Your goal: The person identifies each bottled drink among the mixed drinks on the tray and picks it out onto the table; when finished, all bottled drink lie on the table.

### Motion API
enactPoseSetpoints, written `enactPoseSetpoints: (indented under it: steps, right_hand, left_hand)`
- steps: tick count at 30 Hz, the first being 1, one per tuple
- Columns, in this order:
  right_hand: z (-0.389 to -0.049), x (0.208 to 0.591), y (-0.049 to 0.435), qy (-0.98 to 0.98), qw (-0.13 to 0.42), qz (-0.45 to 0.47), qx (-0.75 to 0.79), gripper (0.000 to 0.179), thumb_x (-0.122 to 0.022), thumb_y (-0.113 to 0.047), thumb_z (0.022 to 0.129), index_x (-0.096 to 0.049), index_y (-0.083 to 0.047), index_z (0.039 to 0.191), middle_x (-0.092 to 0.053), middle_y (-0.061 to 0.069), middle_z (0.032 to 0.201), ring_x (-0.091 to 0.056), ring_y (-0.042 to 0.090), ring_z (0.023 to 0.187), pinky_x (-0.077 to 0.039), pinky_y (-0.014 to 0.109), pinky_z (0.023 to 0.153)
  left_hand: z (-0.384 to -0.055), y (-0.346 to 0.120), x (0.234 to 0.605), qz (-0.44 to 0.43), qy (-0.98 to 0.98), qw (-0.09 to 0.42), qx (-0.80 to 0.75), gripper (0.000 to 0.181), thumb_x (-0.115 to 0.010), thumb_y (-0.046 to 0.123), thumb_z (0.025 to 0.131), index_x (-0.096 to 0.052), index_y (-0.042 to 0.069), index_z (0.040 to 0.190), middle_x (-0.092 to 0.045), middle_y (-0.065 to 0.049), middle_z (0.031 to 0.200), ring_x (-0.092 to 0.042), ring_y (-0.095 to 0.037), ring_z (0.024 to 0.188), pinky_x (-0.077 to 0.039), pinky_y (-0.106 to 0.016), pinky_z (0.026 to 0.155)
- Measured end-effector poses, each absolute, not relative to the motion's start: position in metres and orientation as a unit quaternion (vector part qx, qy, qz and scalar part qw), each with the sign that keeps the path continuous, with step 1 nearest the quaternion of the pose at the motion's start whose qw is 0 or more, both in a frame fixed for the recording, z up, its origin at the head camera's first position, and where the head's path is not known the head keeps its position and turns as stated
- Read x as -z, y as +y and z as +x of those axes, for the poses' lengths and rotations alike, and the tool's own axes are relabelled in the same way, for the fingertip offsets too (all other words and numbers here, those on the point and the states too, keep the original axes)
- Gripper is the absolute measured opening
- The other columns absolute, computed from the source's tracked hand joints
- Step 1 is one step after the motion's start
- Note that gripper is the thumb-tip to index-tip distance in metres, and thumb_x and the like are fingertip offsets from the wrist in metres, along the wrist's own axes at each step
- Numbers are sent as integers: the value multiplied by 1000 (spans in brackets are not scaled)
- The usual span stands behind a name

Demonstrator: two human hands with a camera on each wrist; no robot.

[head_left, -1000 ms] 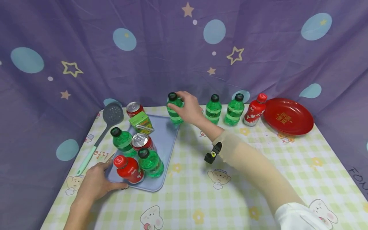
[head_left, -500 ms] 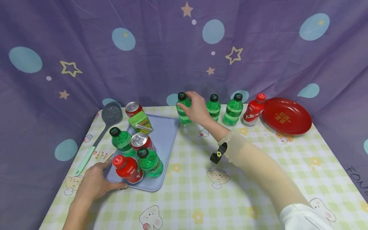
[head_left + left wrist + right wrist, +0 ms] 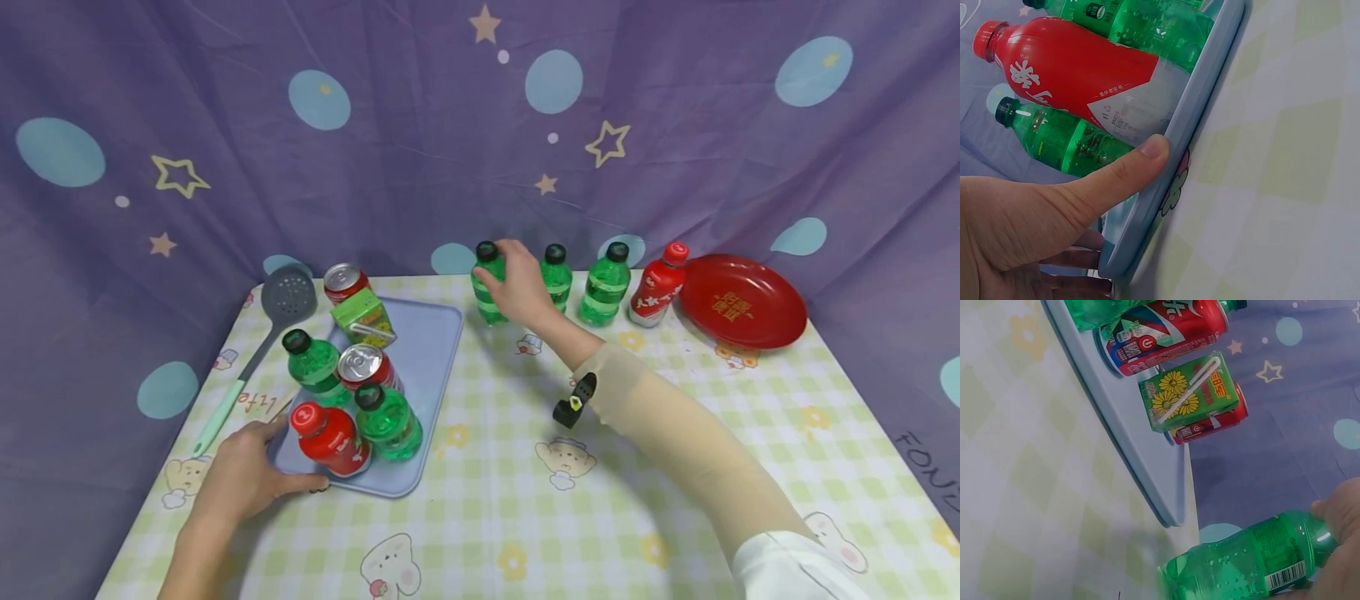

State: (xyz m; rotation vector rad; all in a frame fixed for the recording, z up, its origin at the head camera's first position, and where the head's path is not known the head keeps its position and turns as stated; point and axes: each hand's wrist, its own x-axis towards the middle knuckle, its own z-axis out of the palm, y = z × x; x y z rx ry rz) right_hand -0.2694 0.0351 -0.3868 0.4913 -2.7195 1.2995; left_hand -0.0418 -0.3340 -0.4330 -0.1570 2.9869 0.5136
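My right hand (image 3: 522,286) grips a green plastic soda bottle (image 3: 1241,562) by its upper part, thumb on one side of the neck. The bottle stands upright at the table's back, just right of the tray's far corner. My left hand (image 3: 242,471) holds the near left corner of the blue-grey tray (image 3: 435,358), its thumb (image 3: 1116,178) lying along the rim. On the tray stand a red-capped bottle (image 3: 1079,75), two green bottles, a red can (image 3: 367,367) and a green juice box (image 3: 1191,394) with a straw. A second red can (image 3: 345,282) stands behind the box.
Right of my right hand stand two more green bottles (image 3: 606,286) and a red bottle (image 3: 657,287) in a row. A red plate (image 3: 742,302) lies at the back right. Left of the tray lies a slotted turner (image 3: 288,296). A purple curtain (image 3: 420,167) hangs behind the table.
My right hand has moved right with the green bottle, from the tray's far right corner to the table beside it. The left hand stays at the tray's corner.
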Motion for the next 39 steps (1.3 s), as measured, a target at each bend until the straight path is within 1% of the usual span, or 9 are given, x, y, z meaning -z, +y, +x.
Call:
enactPoseSetpoints:
  steps: [10, 16, 20, 25, 31, 33, 35, 39]
  right_hand:
    - [-271, 395, 39, -892, 35, 156, -424, 60, -62, -28, 109, -43, 3, 157, -47, 22, 161, -50, 37, 148, -45, 50, 123]
    - [-271, 395, 43, -888, 41, 174, -423, 57, -60, -24, 109, -42, 4, 155, -50, 24, 155, -54, 38, 143, -48, 50, 120]
    - [-271, 393, 42, -882, 50, 189, -429, 53, -63, -19, 107, -44, 4, 151, -54, 24, 148, -57, 37, 137, -50, 49, 116]
    - [-272, 387, 43, -870, 88, 221, -432, 52, -67, -16, 102, -48, 3, 147, -54, 22, 146, -56, 36, 136, -49, 49, 116]
    - [-267, 368, 37, -838, 180, 265, -442, 52, -70, -14, 99, -52, 3, 144, -59, 20, 142, -58, 35, 135, -48, 46, 117]
    - [-260, 361, 34, -821, 200, 277, -457, 52, -71, -14, 99, -53, 3, 144, -61, 19, 142, -60, 34, 135, -49, 46, 117]
    - [-252, 353, 30, -805, 207, 296, -471, 51, -72, -15, 98, -55, 2, 143, -63, 18, 142, -61, 32, 135, -50, 46, 117]
    - [-234, 344, 22, -783, 191, 331, -491, 49, -74, -19, 98, -60, -2, 142, -67, 15, 140, -64, 27, 134, -52, 42, 114]
  left_hand:
    - [-41, -335, 433, -55, 982, 58, -173, 132, -100, 63, 55, -49, -14, 150, -58, -45, 137, -56, -61, 125, -49, -73, 105]
    - [-42, -335, 433, -59, 982, 63, -170, 132, -100, 63, 56, -48, -14, 151, -57, -45, 138, -55, -62, 127, -48, -73, 105]
    - [-41, -334, 432, -58, 982, 61, -170, 132, -100, 62, 56, -48, -14, 151, -58, -45, 137, -56, -61, 125, -49, -73, 104]
    - [-41, -334, 432, -57, 982, 56, -171, 132, -100, 62, 55, -48, -14, 150, -58, -45, 135, -58, -61, 123, -51, -72, 103]
    - [-41, -334, 434, -61, 982, 64, -168, 133, -100, 63, 56, -48, -15, 150, -58, -45, 137, -57, -61, 125, -50, -72, 104]
    - [-42, -334, 434, -61, 982, 64, -168, 133, -100, 63, 56, -48, -14, 150, -58, -45, 137, -57, -61, 125, -50, -72, 104]
    - [-42, -335, 433, -61, 982, 64, -168, 133, -100, 64, 56, -48, -14, 150, -58, -45, 137, -56, -61, 126, -50, -72, 104]
    - [-42, -335, 433, -62, 982, 65, -167, 133, -99, 64, 57, -48, -14, 150, -57, -45, 138, -56, -61, 126, -50, -72, 105]
